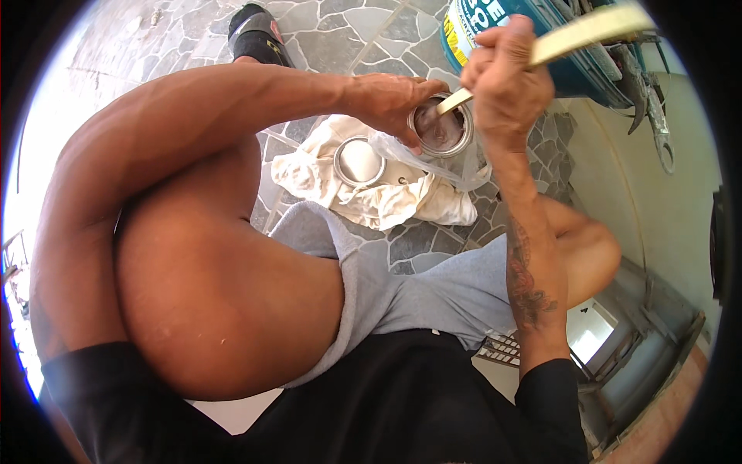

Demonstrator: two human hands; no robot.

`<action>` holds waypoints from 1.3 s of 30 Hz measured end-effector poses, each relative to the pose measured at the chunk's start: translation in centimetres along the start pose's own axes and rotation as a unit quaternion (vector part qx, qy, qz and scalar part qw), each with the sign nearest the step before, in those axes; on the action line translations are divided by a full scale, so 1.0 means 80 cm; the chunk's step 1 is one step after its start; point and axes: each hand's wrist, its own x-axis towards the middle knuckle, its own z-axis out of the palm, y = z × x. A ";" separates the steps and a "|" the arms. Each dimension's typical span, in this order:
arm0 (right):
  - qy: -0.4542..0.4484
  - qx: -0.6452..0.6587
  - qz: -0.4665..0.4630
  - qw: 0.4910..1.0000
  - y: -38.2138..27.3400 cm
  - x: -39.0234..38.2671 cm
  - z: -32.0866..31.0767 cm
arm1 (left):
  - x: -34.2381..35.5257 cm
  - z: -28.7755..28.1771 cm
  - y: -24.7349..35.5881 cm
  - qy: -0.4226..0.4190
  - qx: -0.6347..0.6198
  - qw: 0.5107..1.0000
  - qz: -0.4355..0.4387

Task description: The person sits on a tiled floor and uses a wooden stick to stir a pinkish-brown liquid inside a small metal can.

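My left hand (390, 104) is wrapped round the side of a small open metal can (448, 154), its fingers against the rim. Inside the can is brownish-pink paint (440, 138). A pale, flat wooden stirring stick (591, 35) is closed in the fist of my right hand (510, 93). The stick's lower end dips into the paint, and its upper end slants up to the right, slightly blurred. Clear plastic (468, 176) lies crumpled by the can. To the left, a round metal-rimmed lid or tin with a white face (360, 161) rests on a cream cloth (309, 166).
A teal bucket (456, 42) stands at the far right, with metal tools (638, 85) hanging at its side. The floor (332, 35) has a grey stone pattern. My bent legs flank the cloth. A pale wall (626, 178) and a dark metal frame (649, 332) are at the right.
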 end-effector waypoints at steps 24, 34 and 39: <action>-0.072 -0.070 -0.004 0.995 0.010 -0.062 0.009 | 0.002 -0.010 0.007 -0.068 -0.003 0.997 -0.035; -0.055 -0.072 -0.059 0.994 0.046 -0.038 -0.026 | 0.006 -0.004 0.006 -0.005 0.014 1.000 -0.002; -0.074 -0.067 -0.044 0.994 0.028 -0.061 0.014 | -0.002 -0.015 0.011 -0.068 -0.016 0.997 -0.037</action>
